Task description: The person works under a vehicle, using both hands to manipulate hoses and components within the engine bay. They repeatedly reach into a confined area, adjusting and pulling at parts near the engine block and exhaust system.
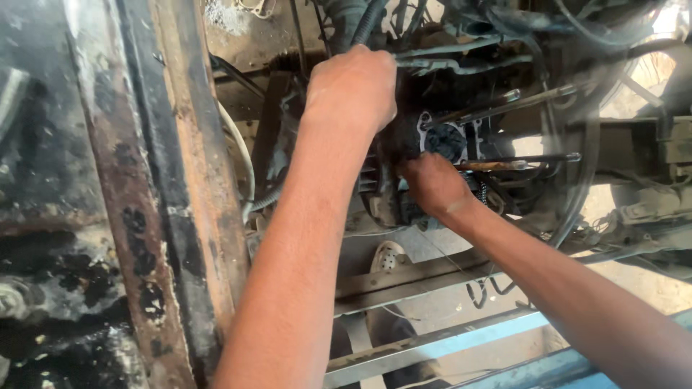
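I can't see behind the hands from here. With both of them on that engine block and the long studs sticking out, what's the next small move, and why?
Probably steady the engine block with the left hand and ease the right hand back a little. Four bare studs project rightward, and both hands cover the block's near side, hiding what they grip.

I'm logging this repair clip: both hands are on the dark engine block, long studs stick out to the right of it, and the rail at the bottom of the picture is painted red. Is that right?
Not quite. In the head view the rail at the bottom is painted blue, not red. The rest holds: the left hand and right hand are on the dark engine block, and long studs stick out to its right.
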